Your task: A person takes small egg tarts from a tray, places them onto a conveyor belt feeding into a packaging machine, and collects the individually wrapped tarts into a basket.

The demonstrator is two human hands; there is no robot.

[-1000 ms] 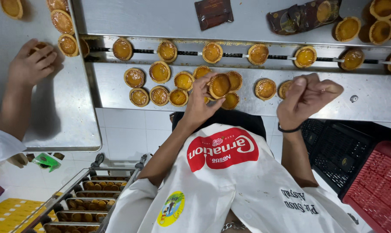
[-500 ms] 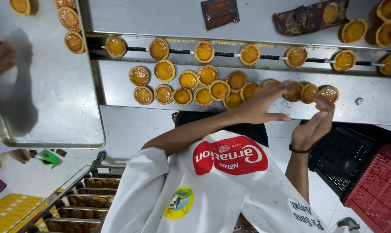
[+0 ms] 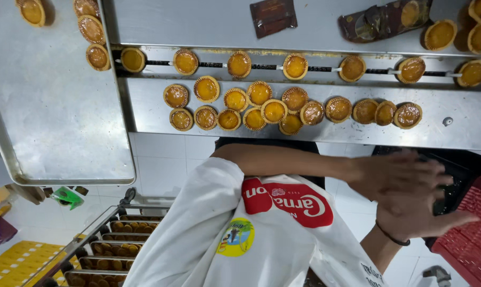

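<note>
Both open and empty: left hand (image 3: 399,172) crossed just over right hand (image 3: 423,219), fingers spread, a little blurred, beside the red crate (image 3: 471,234). About fifteen tarts (image 3: 275,110) lying clustered on the steel table (image 3: 357,133), apart from the hands.

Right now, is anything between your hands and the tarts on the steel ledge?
Nothing visible. The left hand and right hand, overlapping and blurred, hang off the steel ledge, over the black crate. Only the bare ledge edge lies between them and the nearest tart, at the right end of the cluster.
</note>
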